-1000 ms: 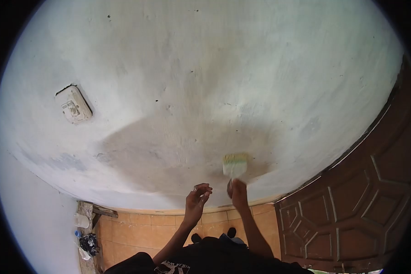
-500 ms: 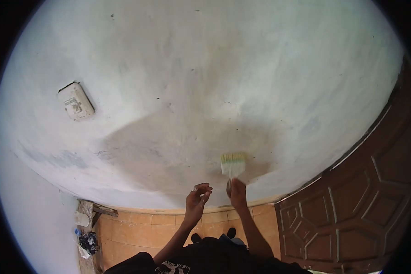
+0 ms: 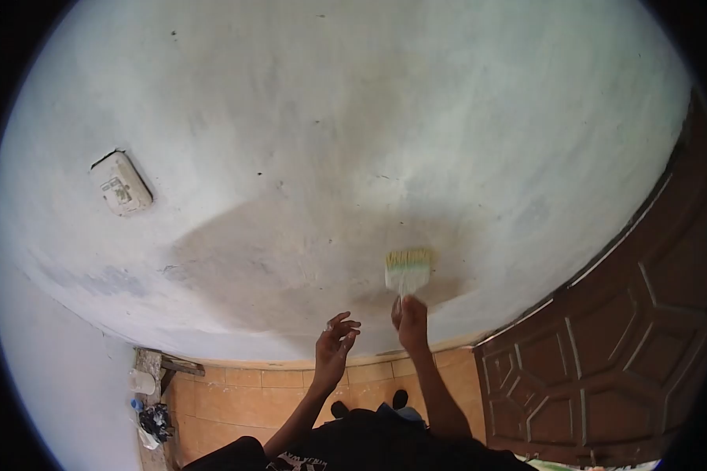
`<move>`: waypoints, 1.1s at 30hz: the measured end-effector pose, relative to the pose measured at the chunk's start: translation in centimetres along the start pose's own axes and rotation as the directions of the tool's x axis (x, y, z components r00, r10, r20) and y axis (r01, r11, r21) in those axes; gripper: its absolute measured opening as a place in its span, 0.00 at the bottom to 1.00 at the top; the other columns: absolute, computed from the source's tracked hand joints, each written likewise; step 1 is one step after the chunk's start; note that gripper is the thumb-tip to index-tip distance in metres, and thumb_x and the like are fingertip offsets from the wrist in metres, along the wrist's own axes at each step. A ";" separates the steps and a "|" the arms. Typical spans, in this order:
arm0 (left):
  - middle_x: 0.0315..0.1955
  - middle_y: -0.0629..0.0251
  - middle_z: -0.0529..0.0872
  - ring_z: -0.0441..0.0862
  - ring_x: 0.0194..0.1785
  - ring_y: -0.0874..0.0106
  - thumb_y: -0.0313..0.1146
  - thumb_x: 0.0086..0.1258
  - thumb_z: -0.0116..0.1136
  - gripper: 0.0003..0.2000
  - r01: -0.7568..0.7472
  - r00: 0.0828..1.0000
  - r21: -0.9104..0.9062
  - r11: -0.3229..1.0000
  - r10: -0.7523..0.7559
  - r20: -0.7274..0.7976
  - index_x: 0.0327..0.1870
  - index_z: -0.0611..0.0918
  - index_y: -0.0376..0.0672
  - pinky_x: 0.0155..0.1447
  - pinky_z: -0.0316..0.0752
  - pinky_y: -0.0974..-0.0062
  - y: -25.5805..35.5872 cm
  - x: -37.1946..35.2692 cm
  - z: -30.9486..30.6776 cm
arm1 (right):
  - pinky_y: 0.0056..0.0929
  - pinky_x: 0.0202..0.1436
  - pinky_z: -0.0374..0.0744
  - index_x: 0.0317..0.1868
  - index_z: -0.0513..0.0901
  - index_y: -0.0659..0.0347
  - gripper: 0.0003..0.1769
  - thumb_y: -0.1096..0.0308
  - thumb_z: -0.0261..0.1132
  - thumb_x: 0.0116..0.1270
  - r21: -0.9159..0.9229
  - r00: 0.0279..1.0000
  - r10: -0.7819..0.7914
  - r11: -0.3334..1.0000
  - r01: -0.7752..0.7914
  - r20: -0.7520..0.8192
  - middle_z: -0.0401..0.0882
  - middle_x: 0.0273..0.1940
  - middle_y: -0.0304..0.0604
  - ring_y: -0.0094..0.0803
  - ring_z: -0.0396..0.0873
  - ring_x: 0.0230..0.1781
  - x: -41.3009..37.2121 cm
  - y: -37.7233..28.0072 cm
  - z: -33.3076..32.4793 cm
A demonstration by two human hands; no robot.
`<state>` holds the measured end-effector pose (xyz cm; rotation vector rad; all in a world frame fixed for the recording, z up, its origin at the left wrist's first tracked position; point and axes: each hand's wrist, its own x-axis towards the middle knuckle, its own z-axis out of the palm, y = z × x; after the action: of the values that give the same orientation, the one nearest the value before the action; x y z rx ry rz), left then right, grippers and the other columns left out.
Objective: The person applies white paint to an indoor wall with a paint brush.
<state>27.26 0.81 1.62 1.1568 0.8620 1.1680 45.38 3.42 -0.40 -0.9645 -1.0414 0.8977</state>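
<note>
A wide paintbrush [image 3: 408,272] with yellowish bristles and a pale body is gripped by its handle in my right hand [image 3: 411,322]. Its bristles point up and overlap the whitish wall [image 3: 306,149] in front of me. To the left of the brush, my left hand [image 3: 335,345] is raised with fingers loosely curled and apart, holding nothing. A ring shows on one of its fingers. Behind both hands, a greyish-brown shadowed area spreads over the lower wall.
A paint-stained switch plate [image 3: 122,184] is fixed on the wall at left. Below it stands a wooden bench [image 3: 151,363] with a white container [image 3: 142,382] and a black plastic bag [image 3: 156,421]. A brown panelled door [image 3: 597,369] is at right, orange floor tiles [image 3: 243,396] below.
My right hand has moved the brush slightly up and to the right. My left hand's fingers have spread a little more. The view has shifted slightly.
</note>
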 end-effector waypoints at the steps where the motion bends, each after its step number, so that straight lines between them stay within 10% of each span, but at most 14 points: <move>1: 0.48 0.61 0.82 0.79 0.52 0.72 0.25 0.73 0.55 0.19 0.006 1.000 0.003 1.000 -0.006 -0.012 0.64 0.70 0.38 0.60 0.72 0.72 0.0 -0.1 0.0 | 0.21 0.15 0.50 0.22 0.61 0.54 0.26 0.50 0.48 0.79 -0.238 0.999 -0.047 0.970 0.049 0.016 0.55 0.16 0.28 0.16 0.52 0.12 -1.7 5.7 -1.9; 3: 0.47 0.61 0.82 0.79 0.52 0.72 0.25 0.73 0.55 0.19 0.002 0.999 -0.004 1.000 -0.002 -0.032 0.63 0.71 0.38 0.60 0.72 0.72 -0.4 -0.3 -0.2 | 0.21 0.15 0.50 0.22 0.61 0.54 0.26 0.51 0.49 0.79 -0.283 0.999 0.024 0.959 -0.029 -0.022 0.55 0.16 0.28 0.16 0.52 0.12 -4.2 8.6 -2.7; 5: 0.46 0.62 0.82 0.79 0.52 0.72 0.25 0.73 0.55 0.18 -0.009 0.999 -0.002 1.000 0.009 -0.039 0.62 0.71 0.38 0.60 0.72 0.72 -0.6 0.2 -0.4 | 0.21 0.15 0.50 0.22 0.61 0.53 0.25 0.51 0.49 0.79 0.108 0.958 0.271 0.959 -0.260 -0.095 0.54 0.16 0.28 0.17 0.51 0.12 -6.2 3.9 -0.4; 6: 0.45 0.62 0.82 0.79 0.52 0.72 0.25 0.73 0.55 0.18 -0.005 0.999 0.005 1.000 0.005 -0.038 0.62 0.72 0.38 0.60 0.72 0.72 -0.8 0.2 -0.5 | 0.20 0.16 0.49 0.23 0.61 0.53 0.25 0.51 0.49 0.79 -0.176 0.994 0.054 0.982 -0.069 -0.091 0.54 0.16 0.28 0.16 0.50 0.13 -6.0 6.3 -1.5; 12: 0.45 0.63 0.82 0.78 0.51 0.73 0.27 0.73 0.56 0.16 -0.037 0.999 0.006 0.999 0.038 -0.002 0.59 0.74 0.37 0.57 0.73 0.73 -1.5 0.2 -0.3 | 0.23 0.20 0.53 0.23 0.63 0.57 0.26 0.52 0.49 0.79 0.171 0.979 0.192 0.964 -0.202 0.072 0.56 0.18 0.30 0.18 0.55 0.16 0.2 -7.1 2.4; 19: 0.48 0.61 0.81 0.78 0.53 0.71 0.22 0.72 0.54 0.15 -0.009 0.999 -0.015 1.000 0.008 -0.044 0.58 0.74 0.36 0.59 0.74 0.73 -1.0 0.3 -0.4 | 0.22 0.15 0.51 0.23 0.64 0.55 0.26 0.48 0.48 0.78 -0.265 0.995 0.098 0.959 -0.098 -0.011 0.57 0.16 0.29 0.16 0.52 0.13 -4.8 5.5 -1.0; 21: 0.50 0.61 0.80 0.78 0.53 0.71 0.22 0.72 0.54 0.14 -0.008 0.998 0.007 1.000 0.009 -0.063 0.58 0.74 0.36 0.58 0.74 0.73 -0.9 0.3 -0.9 | 0.22 0.15 0.52 0.24 0.65 0.55 0.26 0.48 0.48 0.78 -0.067 0.945 0.322 0.943 -0.325 -0.059 0.57 0.16 0.29 0.17 0.52 0.13 -6.9 2.7 -0.4; 25: 0.54 0.64 0.80 0.79 0.52 0.70 0.33 0.73 0.57 0.15 -0.056 0.998 0.087 0.995 0.059 -0.035 0.57 0.75 0.40 0.53 0.74 0.73 -1.3 1.0 -1.5 | 0.21 0.16 0.52 0.24 0.65 0.56 0.25 0.50 0.49 0.78 0.194 0.999 0.019 0.981 -0.027 0.041 0.57 0.17 0.30 0.16 0.52 0.13 -2.3 -3.3 0.8; 29: 0.55 0.63 0.79 0.79 0.52 0.70 0.32 0.73 0.56 0.13 -0.077 0.997 0.064 0.995 0.078 -0.012 0.55 0.76 0.40 0.53 0.74 0.72 -0.4 1.2 -0.7 | 0.20 0.19 0.54 0.23 0.64 0.55 0.23 0.54 0.50 0.78 0.151 0.989 0.144 0.979 -0.139 -0.023 0.58 0.17 0.28 0.17 0.54 0.15 0.9 -6.7 1.3; 33: 0.52 0.62 0.79 0.78 0.54 0.71 0.24 0.73 0.54 0.11 -0.065 0.998 -0.018 0.998 0.064 -0.030 0.54 0.76 0.37 0.58 0.74 0.72 0.1 1.0 -0.7 | 0.21 0.15 0.51 0.22 0.63 0.54 0.26 0.50 0.48 0.79 0.030 0.997 0.076 0.997 -0.076 -0.006 0.56 0.15 0.29 0.16 0.53 0.12 -2.4 3.1 -1.2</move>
<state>26.80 1.95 1.59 1.1615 0.8392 1.2459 45.52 1.92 -4.24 -0.9874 -0.9883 0.9688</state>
